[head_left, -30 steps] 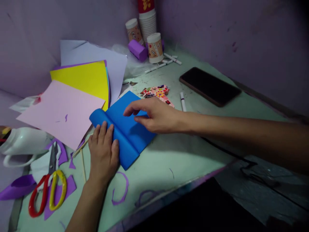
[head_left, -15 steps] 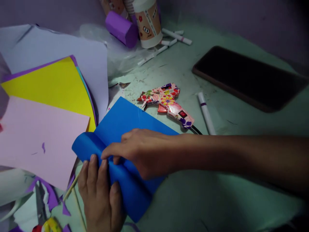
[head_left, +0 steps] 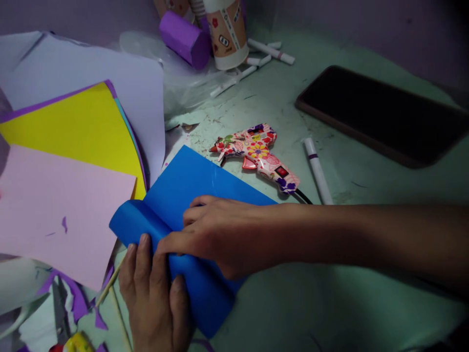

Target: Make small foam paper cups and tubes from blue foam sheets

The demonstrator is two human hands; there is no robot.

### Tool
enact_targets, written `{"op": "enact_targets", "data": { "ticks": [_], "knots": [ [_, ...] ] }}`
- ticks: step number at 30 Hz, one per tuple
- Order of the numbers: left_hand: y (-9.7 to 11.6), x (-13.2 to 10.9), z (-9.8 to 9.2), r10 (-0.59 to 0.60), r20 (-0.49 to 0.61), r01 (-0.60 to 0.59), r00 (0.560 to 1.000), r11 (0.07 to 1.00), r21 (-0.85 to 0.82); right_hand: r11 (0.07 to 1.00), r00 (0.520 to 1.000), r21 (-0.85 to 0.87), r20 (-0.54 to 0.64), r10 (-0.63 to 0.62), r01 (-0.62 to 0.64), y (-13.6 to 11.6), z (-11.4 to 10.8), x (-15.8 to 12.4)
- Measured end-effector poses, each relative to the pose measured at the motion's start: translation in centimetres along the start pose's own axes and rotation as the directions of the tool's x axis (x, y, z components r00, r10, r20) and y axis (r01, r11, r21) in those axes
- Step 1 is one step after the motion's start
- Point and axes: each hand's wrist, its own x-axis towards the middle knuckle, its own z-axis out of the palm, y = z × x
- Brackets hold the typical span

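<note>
A sheet of blue paper (head_left: 205, 171) lies on the table, its near left side curled over into a loose fold. My left hand (head_left: 152, 293) holds that curled side from below left, fingertips on the curve and thumb resting on the paper. From the right, my right hand (head_left: 210, 234) reaches across the sheet, its fingers bent and pressed along the fold, holding the paper. Its index finger touches the fingertips of my left hand. The undersides of the right fingers are hidden. Just behind the sheet rests a flower-patterned glue gun (head_left: 258, 154), nozzle pointing left.
Pink paper (head_left: 73, 195), yellow paper (head_left: 73, 117) and white paper (head_left: 139, 88) overlap at the left. Scissors (head_left: 60, 313) lie among purple scraps at lower left. Paper cups (head_left: 227, 36) and a purple cylinder (head_left: 185, 39) stand behind. A phone (head_left: 384, 115) and marker (head_left: 317, 171) lie right.
My right hand has slid slightly down along the fold, and its index finger now meets the left fingertips. The whole view has shifted slightly.
</note>
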Motion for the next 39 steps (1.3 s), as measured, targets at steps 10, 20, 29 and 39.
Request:
{"op": "enact_targets", "data": {
  "ticks": [10,20,29,39],
  "knots": [
    [0.0,0.1,0.0,0.018,-0.004,-0.018,1.000,1.000,0.012,0.998,0.999,-0.054,0.046,-0.010,0.013,0.1,-0.3,-0.1],
    [0.5,0.0,0.2,-0.025,-0.057,0.026,0.998,1.000,0.013,0.975,0.989,-0.171,0.019,-0.144,0.145,-0.7,0.7,0.0],
    [0.4,-0.3,0.0,-0.045,-0.054,0.043,0.998,0.999,-0.029,0.990,0.991,-0.058,-0.004,-0.132,0.131,-0.5,0.9,-0.3],
    [-0.1,-0.3,0.2,-0.039,-0.082,0.040,0.996,0.999,0.009,0.985,0.994,-0.153,0.075,-0.074,0.085,-1.1,0.7,0.0]
  ]
}}
